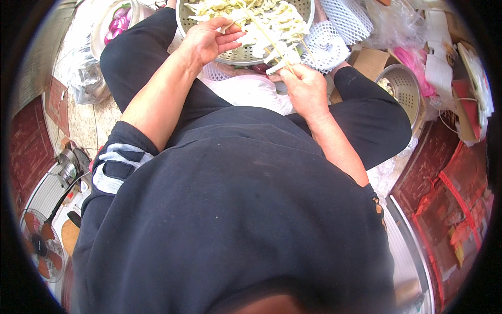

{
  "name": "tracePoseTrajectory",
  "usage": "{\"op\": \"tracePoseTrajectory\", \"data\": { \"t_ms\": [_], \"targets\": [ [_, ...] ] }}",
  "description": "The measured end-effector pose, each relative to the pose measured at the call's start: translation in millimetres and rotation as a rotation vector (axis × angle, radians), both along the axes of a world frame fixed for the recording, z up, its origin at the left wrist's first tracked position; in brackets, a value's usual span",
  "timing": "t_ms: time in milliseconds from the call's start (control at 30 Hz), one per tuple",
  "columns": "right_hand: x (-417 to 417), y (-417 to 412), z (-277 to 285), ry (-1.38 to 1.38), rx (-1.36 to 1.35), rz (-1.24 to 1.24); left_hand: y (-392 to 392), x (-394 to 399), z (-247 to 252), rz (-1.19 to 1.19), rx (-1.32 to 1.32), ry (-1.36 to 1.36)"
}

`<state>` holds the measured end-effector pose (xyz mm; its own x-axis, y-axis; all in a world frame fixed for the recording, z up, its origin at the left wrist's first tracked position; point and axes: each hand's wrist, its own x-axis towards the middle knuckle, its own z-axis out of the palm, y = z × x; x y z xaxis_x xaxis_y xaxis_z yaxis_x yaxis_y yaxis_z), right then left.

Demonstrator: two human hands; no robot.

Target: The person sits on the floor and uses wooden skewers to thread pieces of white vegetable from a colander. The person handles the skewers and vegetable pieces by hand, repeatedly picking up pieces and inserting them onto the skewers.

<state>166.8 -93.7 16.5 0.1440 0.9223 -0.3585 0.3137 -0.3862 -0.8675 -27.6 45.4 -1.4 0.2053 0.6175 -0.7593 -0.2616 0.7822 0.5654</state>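
Note:
A perforated metal colander [239, 61] at the top holds pale cauliflower pieces [288, 19], several of them threaded on thin wooden skewers [261, 29]. My right hand [304, 88], at the colander's near right edge, grips the lower end of a skewer with white pieces near the fingers. Over the colander's left part, my left hand [213, 37] is turned palm up, with a small pale piece pinched between thumb and forefinger. Its other fingers are loosely extended.
Peeled purple onions [119, 24] sit in a white tub [135, 13] at upper left. White foam netting [321, 45] lies right of the colander. A second metal colander [406, 90] stands beyond my right knee, near cardboard and plastic bags. A fan [40, 245] is at lower left.

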Motion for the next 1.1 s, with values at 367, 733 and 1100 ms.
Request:
{"op": "tracePoseTrajectory", "data": {
  "t_ms": [367,733,1100],
  "targets": [
    [-3.8,10.2,4.0,0.032,-0.018,-0.012,-19.0,14.1,2.5,-0.020,0.093,-0.046],
    [5.5,20.7,5.1,0.089,-0.071,-0.161,4.8,11.3,-9.4,0.012,0.096,0.090],
    [34.2,67.0,7.1,-0.261,-0.050,-0.108,28.5,14.4,-37.3,-0.181,0.217,0.379]
  ]
}}
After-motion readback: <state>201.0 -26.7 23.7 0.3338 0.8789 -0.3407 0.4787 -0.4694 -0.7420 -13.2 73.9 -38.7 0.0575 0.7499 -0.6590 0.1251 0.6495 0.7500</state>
